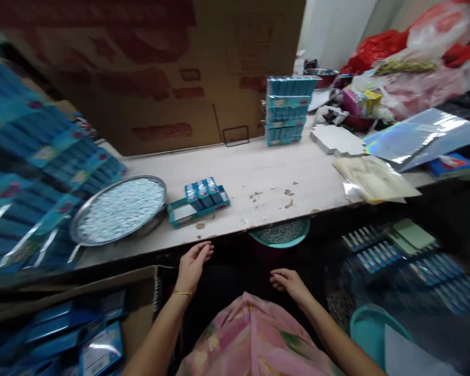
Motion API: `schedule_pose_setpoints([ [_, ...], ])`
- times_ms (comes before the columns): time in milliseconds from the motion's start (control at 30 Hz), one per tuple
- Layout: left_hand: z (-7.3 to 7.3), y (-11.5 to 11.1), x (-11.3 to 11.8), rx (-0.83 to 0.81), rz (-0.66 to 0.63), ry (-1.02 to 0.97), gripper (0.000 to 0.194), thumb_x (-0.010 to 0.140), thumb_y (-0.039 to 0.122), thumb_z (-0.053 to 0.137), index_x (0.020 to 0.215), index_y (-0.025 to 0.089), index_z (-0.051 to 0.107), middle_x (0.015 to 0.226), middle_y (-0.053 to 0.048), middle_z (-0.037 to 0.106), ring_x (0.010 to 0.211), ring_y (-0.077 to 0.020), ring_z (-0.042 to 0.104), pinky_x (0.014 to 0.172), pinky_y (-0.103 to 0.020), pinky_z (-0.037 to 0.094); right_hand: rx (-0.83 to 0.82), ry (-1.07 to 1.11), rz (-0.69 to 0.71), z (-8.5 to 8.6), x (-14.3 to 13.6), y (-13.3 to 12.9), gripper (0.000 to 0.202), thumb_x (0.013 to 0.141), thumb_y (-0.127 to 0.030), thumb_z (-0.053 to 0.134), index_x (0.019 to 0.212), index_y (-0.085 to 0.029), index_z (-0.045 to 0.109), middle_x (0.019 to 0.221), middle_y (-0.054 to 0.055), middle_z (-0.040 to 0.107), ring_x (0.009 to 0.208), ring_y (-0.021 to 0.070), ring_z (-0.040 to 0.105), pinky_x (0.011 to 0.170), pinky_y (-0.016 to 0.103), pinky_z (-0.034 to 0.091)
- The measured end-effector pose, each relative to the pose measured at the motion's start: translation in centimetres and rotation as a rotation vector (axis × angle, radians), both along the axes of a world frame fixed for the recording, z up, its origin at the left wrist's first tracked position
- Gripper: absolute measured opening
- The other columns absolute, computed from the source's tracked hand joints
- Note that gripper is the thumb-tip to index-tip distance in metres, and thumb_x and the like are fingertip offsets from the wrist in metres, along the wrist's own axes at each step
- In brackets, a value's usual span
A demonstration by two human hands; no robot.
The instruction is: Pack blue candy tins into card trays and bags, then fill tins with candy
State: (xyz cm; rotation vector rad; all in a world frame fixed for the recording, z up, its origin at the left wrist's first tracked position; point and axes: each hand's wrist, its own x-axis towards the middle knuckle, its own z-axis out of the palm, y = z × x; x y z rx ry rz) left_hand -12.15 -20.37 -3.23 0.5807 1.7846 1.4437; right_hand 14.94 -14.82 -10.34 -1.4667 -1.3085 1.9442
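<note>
My left hand (191, 265), a gold bangle at its wrist, hovers just in front of the table edge. Its thumb and fingertips are pressed together, and whatever may be between them is too small to see. Lower and to the right, my right hand (292, 284) has loosely bent fingers, slightly apart, with nothing visible in them. Nearest the left hand on the table is an open blue display tray (198, 211) holding several small blue boxes (203, 192) at its back; a white patch of its floor shows at the left. A round metal pan (165, 201) of small pale pieces stands left of it.
Stacked blue packs (50, 136) rise at far left; another stack (285, 112) stands by a large cardboard box (160, 78). A turquoise basin (303, 232) sits under the table edge. Plastic sheets (426, 136) lie at right. A carton of blue boxes (55, 334) is lower left.
</note>
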Motion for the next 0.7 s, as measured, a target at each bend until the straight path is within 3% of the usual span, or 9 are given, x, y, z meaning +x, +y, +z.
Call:
schedule_pose_setpoints([
  [100,0.0,-1.3,-3.4,0.080,0.286,0.265,0.031,0.065,0.036,0.061,0.092,0.021,0.061,0.102,-0.007,0.058,0.100,-0.0246,0.052,0.092,-0.037,0.038,0.006,0.043,0.042,1.1,-1.1,0.5,0.035,0.060,-0.040,0.063,0.084,-0.015,0.064,0.074,0.007,0.067,0.059,0.0136,0.059,0.055,0.026,0.043],
  [200,1.2,-0.2,-7.3,0.091,0.382,0.370,0.031,0.067,0.033,0.060,0.095,0.022,0.061,0.113,-0.007,0.053,0.109,-0.0247,0.046,0.098,-0.034,0.031,0.079,0.121,0.169,3.9,-4.7,1.7,0.035,0.064,-0.041,0.061,0.088,-0.015,0.064,0.079,0.007,0.067,0.064,0.0137,0.059,0.059,0.026,0.043],
  [333,1.5,3.5,-11.6,-0.101,0.315,0.404,0.027,0.067,0.031,0.057,0.093,0.023,0.060,0.117,-0.008,0.053,0.115,-0.0273,0.041,0.101,-0.037,0.026,0.165,0.181,0.287,6.9,-10.9,2.8,0.030,0.066,-0.036,0.059,0.088,-0.016,0.064,0.076,0.006,0.067,0.062,0.0130,0.059,0.060,0.026,0.044],
  [433,0.4,5.7,-13.7,-0.301,0.245,0.435,0.018,0.063,0.028,0.057,0.079,0.023,0.062,0.106,-0.011,0.060,0.114,-0.0347,0.040,0.097,-0.044,0.028,0.212,0.196,0.295,7.1,-14.0,4.3,0.029,0.067,-0.033,0.056,0.089,-0.015,0.064,0.077,0.006,0.066,0.061,0.0133,0.059,0.060,0.027,0.045],
  [567,-1.1,7.6,-14.4,-0.404,0.220,0.491,0.017,0.061,0.024,0.051,0.072,0.019,0.063,0.092,-0.013,0.065,0.106,-0.0343,0.048,0.086,-0.041,0.038,0.476,0.060,0.039,6.6,-15.7,9.5,0.035,0.072,-0.037,0.049,0.096,-0.014,0.062,0.091,0.009,0.065,0.078,0.0182,0.060,0.071,0.032,0.046],
  [633,-1.2,8.5,-13.6,-0.420,0.150,0.593,0.023,0.061,0.024,0.047,0.077,0.016,0.062,0.088,-0.013,0.065,0.098,-0.0309,0.054,0.080,-0.037,0.041,0.606,-0.022,-0.096,6.7,-16.1,13.0,0.043,0.074,-0.041,0.047,0.105,-0.014,0.059,0.106,0.011,0.060,0.095,0.0204,0.056,0.084,0.034,0.042],
  [700,-1.0,9.7,-12.3,-0.451,0.064,0.698,0.026,0.063,0.024,0.045,0.081,0.015,0.061,0.086,-0.013,0.065,0.090,-0.0282,0.057,0.076,-0.035,0.043,0.619,-0.061,-0.120,7.0,-16.6,16.0,0.052,0.076,-0.047,0.044,0.115,-0.013,0.053,0.118,0.012,0.052,0.108,0.0220,0.048,0.093,0.036,0.035],
])
